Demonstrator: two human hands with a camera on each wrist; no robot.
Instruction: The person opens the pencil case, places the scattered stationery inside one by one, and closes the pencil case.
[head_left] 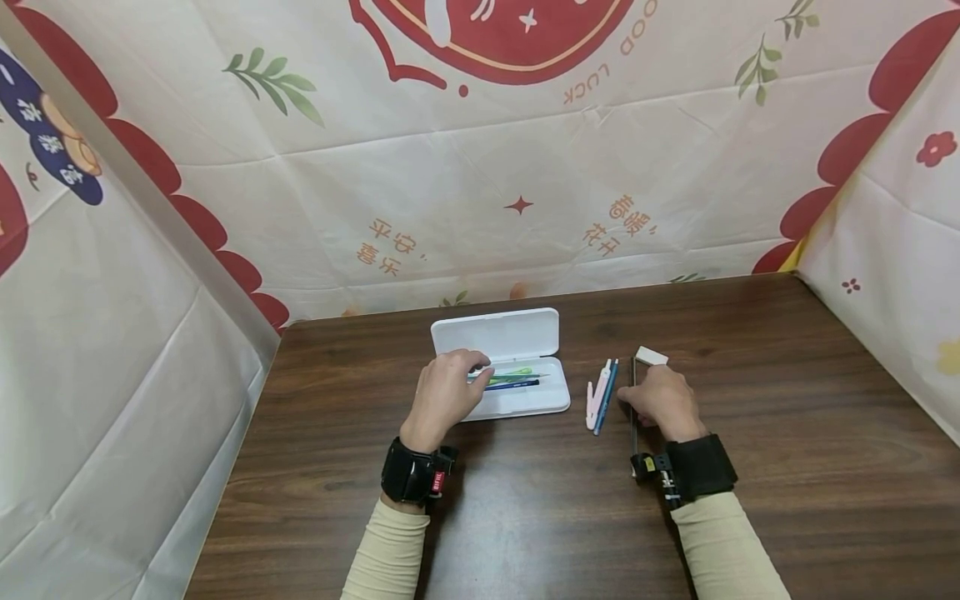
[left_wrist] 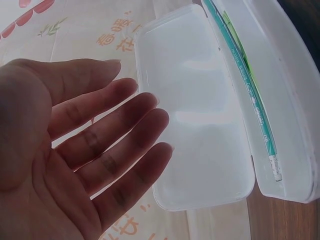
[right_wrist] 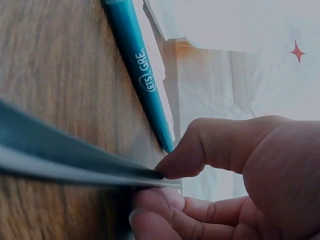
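Note:
An open white pencil case (head_left: 525, 404) lies on the table with its lid tipped back. Inside are a teal pencil (left_wrist: 252, 95), a bright green item (left_wrist: 235, 35) and a dark blue pen (head_left: 517, 384). My left hand (head_left: 447, 387) hovers over the case's left part, fingers spread and loosely bent, holding nothing. Between thumb and fingers, my right hand (head_left: 663, 400) pinches a long, thin, flat ruler-like strip (right_wrist: 75, 155). Left of that hand lie a blue pen (right_wrist: 142, 70) with white lettering and a pale pink compass-like item (head_left: 598, 396). Just beyond it is a white eraser (head_left: 651, 356).
The dark wooden table (head_left: 525, 517) ends at the back against a printed white cloth (head_left: 465, 183). More cloth hangs along the left and right sides. Black straps with cameras sit on both wrists.

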